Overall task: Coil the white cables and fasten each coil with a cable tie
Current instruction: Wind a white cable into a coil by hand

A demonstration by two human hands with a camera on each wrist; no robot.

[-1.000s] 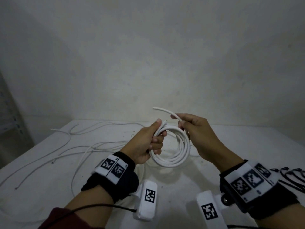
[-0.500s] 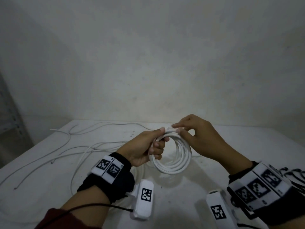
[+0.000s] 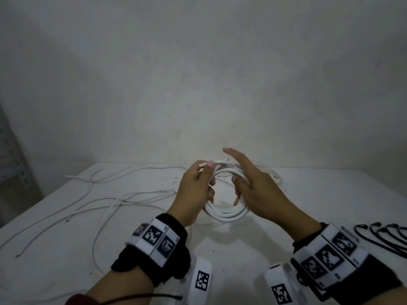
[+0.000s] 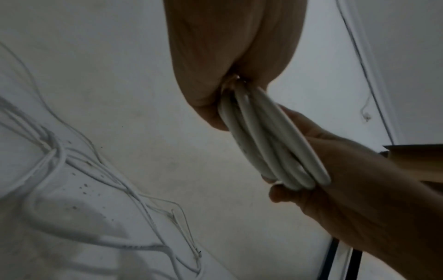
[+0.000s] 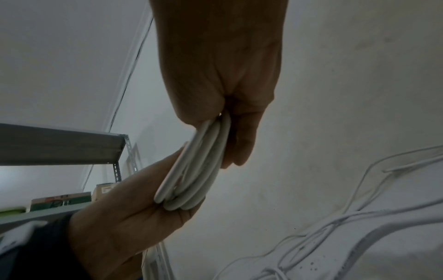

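I am holding the coiled white cable (image 3: pixel 226 213) up above the white table (image 3: pixel 66 216), between my two hands. My left hand (image 3: pixel 193 194) is gripping its left side, thumb and fingers curled round the bundled turns. My right hand (image 3: pixel 255 190) is clasping the right side, index finger stretched straight. Loose white cables (image 3: pixel 105 199) are lying to the left, black cable ties (image 3: pixel 383 236) at the right edge.

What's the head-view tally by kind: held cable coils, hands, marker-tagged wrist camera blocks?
Round white cable coil: 1
Bare hands, left hand and right hand: 2
White marker-tagged wrist camera blocks: 2
Total: 5
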